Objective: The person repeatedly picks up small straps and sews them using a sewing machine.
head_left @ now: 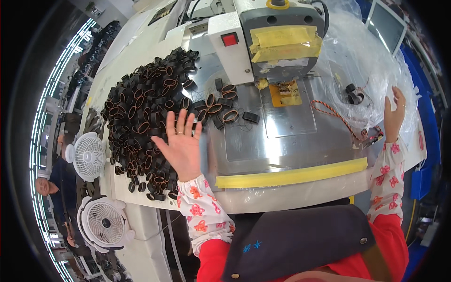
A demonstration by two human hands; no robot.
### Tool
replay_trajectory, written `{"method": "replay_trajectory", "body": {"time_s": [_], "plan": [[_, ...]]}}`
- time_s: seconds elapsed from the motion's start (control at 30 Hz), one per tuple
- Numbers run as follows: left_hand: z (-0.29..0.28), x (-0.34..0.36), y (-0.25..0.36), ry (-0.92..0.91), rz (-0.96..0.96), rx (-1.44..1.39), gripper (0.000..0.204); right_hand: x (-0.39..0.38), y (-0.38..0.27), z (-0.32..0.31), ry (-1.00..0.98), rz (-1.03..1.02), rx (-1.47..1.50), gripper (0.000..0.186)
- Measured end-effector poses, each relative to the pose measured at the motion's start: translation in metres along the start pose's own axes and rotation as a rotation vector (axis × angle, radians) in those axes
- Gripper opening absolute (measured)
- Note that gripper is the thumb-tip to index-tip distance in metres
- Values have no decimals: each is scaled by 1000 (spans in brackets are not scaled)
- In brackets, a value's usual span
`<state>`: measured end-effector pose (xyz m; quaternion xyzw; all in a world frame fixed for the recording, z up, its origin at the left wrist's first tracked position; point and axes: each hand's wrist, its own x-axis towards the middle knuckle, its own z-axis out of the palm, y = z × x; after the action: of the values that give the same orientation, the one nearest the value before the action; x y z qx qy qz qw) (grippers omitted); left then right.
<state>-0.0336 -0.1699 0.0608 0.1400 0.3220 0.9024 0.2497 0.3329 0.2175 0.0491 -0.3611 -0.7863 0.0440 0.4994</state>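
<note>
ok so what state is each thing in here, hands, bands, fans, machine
left hand: open, fingers spread, flat at the edge of the pile
right hand: raised, open, at the clear plastic sheet
black elastic loops: heaped in a loose pile, a few strays on the metal plate
two white fans: whether they spin cannot be told
sewing machine: head patched with yellow tape

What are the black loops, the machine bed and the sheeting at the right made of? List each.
Black loops: probably elastic or fabric band, matte, orange-lined inside.
Machine bed: metal, seemingly brushed steel, with bright reflections.
Sheeting: clear thin plastic film, crinkled and glossy.
</note>
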Motion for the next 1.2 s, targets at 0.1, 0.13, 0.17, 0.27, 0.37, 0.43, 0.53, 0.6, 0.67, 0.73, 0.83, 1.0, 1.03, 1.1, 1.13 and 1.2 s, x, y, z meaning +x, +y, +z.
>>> {"method": "replay_trajectory", "body": {"time_s": [0.1,0.13,0.17,0.27,0.37,0.43,0.53,0.6,0.67,0.73,0.83,1.0,1.03,1.1,1.13,1.2], "plan": [[3,-13,-19,-3,-80,13,83,-6,-26,20,-357,19,182,24],[12,-12,-15,-77,-63,24,86,-5,-30,27,-424,-104,213,23],[19,-10,-2,-165,-28,-15,88,-2,-35,34,-427,-108,222,23],[53,2,40,-282,196,164,90,3,-37,40,-557,-157,53,25],[38,26,62,-138,308,263,81,2,-53,36,-682,76,8,26],[7,28,63,59,207,220,74,-3,-36,41,-648,-74,-8,26],[-7,9,25,53,92,205,74,-6,-36,52,-610,-172,19,26],[4,-2,5,17,62,219,74,-6,-44,48,-617,-148,50,25],[32,1,1,-127,105,252,71,1,-48,45,-565,-45,77,23],[44,8,-1,-186,122,275,70,2,-41,43,-634,-84,-39,21],[49,22,2,-303,127,334,68,-1,-27,48,-675,-159,-140,17],[34,30,35,208,412,427,50,8,-72,46,-407,-69,190,19],[34,29,27,269,450,572,44,10,-87,51,-401,-85,238,18],[53,20,-15,31,240,894,36,7,-114,58,-456,-79,355,17],[58,19,-39,-100,183,1071,36,2,-126,64,-514,-61,437,18],[60,20,-81,-328,336,1446,39,-12,-153,81,-687,-40,602,19]]}}
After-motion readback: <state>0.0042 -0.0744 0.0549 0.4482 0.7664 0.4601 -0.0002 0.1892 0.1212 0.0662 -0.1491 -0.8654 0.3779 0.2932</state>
